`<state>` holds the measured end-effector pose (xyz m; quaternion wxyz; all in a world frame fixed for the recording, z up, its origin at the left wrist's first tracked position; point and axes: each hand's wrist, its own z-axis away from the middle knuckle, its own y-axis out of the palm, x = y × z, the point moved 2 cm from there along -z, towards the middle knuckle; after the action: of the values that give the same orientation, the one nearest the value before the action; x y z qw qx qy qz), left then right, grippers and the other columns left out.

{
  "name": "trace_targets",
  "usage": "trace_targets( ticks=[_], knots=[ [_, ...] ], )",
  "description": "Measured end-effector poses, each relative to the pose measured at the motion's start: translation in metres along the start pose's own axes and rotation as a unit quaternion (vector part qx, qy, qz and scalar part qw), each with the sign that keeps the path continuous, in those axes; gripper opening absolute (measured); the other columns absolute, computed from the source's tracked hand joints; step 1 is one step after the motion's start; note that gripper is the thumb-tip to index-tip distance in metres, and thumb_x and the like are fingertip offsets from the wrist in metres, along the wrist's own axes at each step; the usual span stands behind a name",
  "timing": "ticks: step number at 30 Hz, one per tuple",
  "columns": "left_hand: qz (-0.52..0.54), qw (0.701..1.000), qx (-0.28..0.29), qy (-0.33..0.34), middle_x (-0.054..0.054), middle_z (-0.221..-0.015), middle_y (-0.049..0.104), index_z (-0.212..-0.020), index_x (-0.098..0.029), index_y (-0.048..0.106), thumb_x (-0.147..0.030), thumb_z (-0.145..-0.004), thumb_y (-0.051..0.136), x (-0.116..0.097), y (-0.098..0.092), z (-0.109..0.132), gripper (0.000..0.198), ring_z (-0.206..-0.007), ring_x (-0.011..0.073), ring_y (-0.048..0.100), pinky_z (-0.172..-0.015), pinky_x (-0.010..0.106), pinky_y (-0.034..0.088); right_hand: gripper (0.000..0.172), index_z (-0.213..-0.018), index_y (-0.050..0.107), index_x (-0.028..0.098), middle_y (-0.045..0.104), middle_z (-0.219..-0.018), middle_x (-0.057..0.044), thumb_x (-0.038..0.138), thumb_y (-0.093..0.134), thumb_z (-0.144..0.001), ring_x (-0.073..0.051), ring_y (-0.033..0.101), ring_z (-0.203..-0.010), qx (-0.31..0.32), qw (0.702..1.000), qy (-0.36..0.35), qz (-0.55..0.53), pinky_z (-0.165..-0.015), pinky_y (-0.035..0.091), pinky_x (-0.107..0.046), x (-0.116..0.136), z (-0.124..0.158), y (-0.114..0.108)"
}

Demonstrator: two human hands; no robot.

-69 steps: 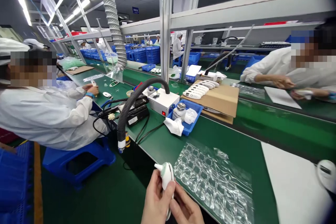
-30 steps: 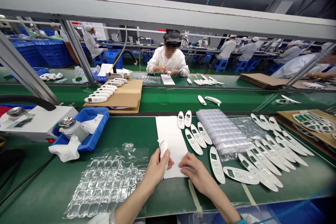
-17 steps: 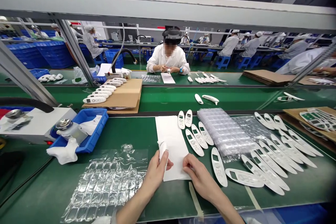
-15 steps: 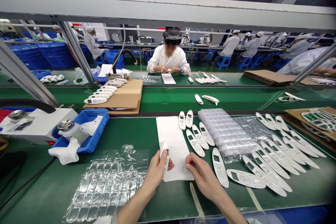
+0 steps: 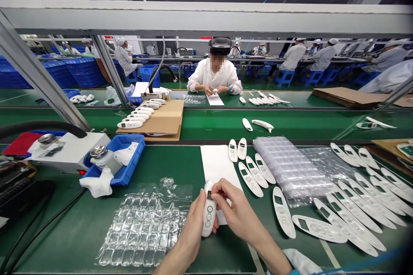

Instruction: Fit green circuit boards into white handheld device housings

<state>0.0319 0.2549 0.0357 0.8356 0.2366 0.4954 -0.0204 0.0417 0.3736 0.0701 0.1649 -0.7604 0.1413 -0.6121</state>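
Turning face-up in the left hand [image 5: 193,223], the device [image 5: 208,219] shows its buttons and screen, the fingers wrapped round it at the near left edge of the paper [image 5: 214,163]. And across comes the right hand [image 5: 237,208], which hung over the paper a moment ago: thumb and finger are drawn narrow at the screen now, though whether they pinch anything, I can't tell. So both hands are on one device, and the screen end looks like where the work is!

Count time. Far left of the paper, one machine [image 5: 69,154]; then one tray [image 5: 135,159] with one jar [image 5: 111,164] in it. Left of the paper and further back, one cardboard pile [image 5: 169,120] bearing a row of finished-looking units [image 5: 130,124], about seven, bunched at the back. Near left, one clear sheet [image 5: 138,232]. Beyond the paper, one seated co-worker [image 5: 214,75]. Along its right edge, five covers [image 5: 250,179]: two, then three. Back and right of it, two loose parts [image 5: 247,124]. Further right, one blister stack [image 5: 290,167], two lone covers nearer us, then three behind and a fan too overlapped to count.
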Motion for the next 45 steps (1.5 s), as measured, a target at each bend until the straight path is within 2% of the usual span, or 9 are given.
trace_targets(
  ticks=[8,17,21,27,31,34,39,43,45],
  knots=[
    [0.016,1.0,-0.005,-0.017,-0.002,-0.054,0.053,-0.097,-0.013,0.052,-0.071,-0.079,0.038,0.008,-0.005,0.002,0.062,-0.049,0.0088,0.049,-0.051,0.021,0.038,0.019,-0.081,0.045,0.019,0.05,-0.076,0.001,0.026,0.038,-0.096,-0.009,0.05,-0.061,0.019,0.999,0.013,-0.036,-0.059,0.042,-0.023,-0.003,0.0,0.005],
    [-0.053,0.998,-0.008,0.035,-0.005,-0.055,0.048,-0.102,-0.015,0.051,-0.065,-0.081,0.043,0.003,-0.003,0.01,0.054,-0.049,0.0063,0.046,-0.049,0.018,0.036,0.02,-0.083,0.046,0.019,0.05,-0.081,-0.001,0.03,0.038,-0.097,-0.011,0.05,-0.066,-0.008,1.0,-0.004,0.01,-0.061,0.042,-0.024,-0.007,0.005,0.011],
    [-0.076,0.992,-0.037,0.089,-0.007,-0.051,0.044,-0.082,-0.017,0.049,-0.062,-0.083,0.043,0.001,-0.001,0.014,0.045,-0.041,0.0043,0.04,-0.042,0.016,0.029,0.022,-0.093,0.046,0.02,0.048,-0.066,0.003,0.041,0.041,-0.096,-0.01,0.05,-0.056,-0.041,0.99,0.061,-0.124,-0.056,0.044,-0.023,-0.009,0.008,0.02],
    [-0.07,0.991,-0.089,0.067,-0.008,-0.047,0.043,-0.093,-0.018,0.051,-0.077,-0.072,0.04,0.001,-0.01,0.019,0.063,-0.039,0.0064,0.04,-0.039,0.017,0.032,0.047,-0.117,0.038,0.024,0.052,-0.078,0.003,0.051,0.058,-0.084,-0.009,0.049,-0.034,-0.029,0.947,0.128,-0.293,-0.031,0.041,-0.024,-0.005,0.012,0.048],
    [-0.067,0.992,-0.085,0.066,-0.007,-0.045,0.044,-0.093,-0.016,0.053,-0.073,-0.077,0.037,-0.002,-0.016,0.021,0.061,-0.038,0.0065,0.041,-0.039,0.016,0.031,0.038,-0.103,0.045,0.02,0.048,-0.056,0.007,0.054,0.054,-0.086,-0.009,0.047,-0.032,-0.102,0.946,0.12,-0.282,-0.031,0.037,-0.02,-0.003,0.011,0.059],
    [-0.088,0.987,-0.103,0.086,-0.004,-0.049,0.05,-0.092,-0.017,0.056,-0.073,-0.077,0.037,-0.005,-0.022,0.024,0.061,-0.039,0.007,0.041,-0.038,0.018,0.031,0.038,-0.096,0.045,0.02,0.05,-0.057,0.007,0.055,0.056,-0.084,-0.009,0.046,-0.031,-0.07,0.944,0.125,-0.298,-0.031,0.037,-0.02,-0.002,0.008,0.068],
    [-0.155,0.953,-0.223,0.135,0.008,-0.081,0.069,-0.095,-0.018,0.065,-0.068,-0.076,0.045,-0.003,-0.041,0.025,0.057,-0.075,0.0158,0.061,-0.071,0.022,0.049,0.038,-0.079,0.048,0.019,0.043,-0.056,0.005,0.056,0.053,-0.086,-0.007,0.043,-0.04,-0.095,0.957,0.128,-0.241,-0.037,0.034,-0.018,-0.007,-0.002,0.075],
    [-0.023,0.947,-0.3,0.112,0.008,-0.13,0.058,-0.112,-0.017,0.061,-0.068,-0.069,0.055,-0.004,-0.064,0.019,0.067,-0.128,0.0215,0.045,-0.1,0.022,0.042,0.038,-0.085,0.055,0.019,0.048,-0.063,0.001,0.057,0.051,-0.085,-0.011,0.044,-0.051,-0.065,0.971,0.107,-0.203,-0.047,0.039,-0.021,-0.008,-0.018,0.083],
    [0.056,0.954,-0.278,0.101,0.01,-0.129,0.058,-0.117,-0.014,0.058,-0.073,-0.067,0.054,-0.011,-0.075,0.014,0.076,-0.125,0.0216,0.048,-0.096,0.023,0.044,0.036,-0.088,0.061,0.019,0.054,-0.075,-0.002,0.054,0.059,-0.08,-0.012,0.046,-0.058,-0.017,0.987,0.068,-0.146,-0.053,0.039,-0.023,-0.002,-0.024,0.092]
  ],
)
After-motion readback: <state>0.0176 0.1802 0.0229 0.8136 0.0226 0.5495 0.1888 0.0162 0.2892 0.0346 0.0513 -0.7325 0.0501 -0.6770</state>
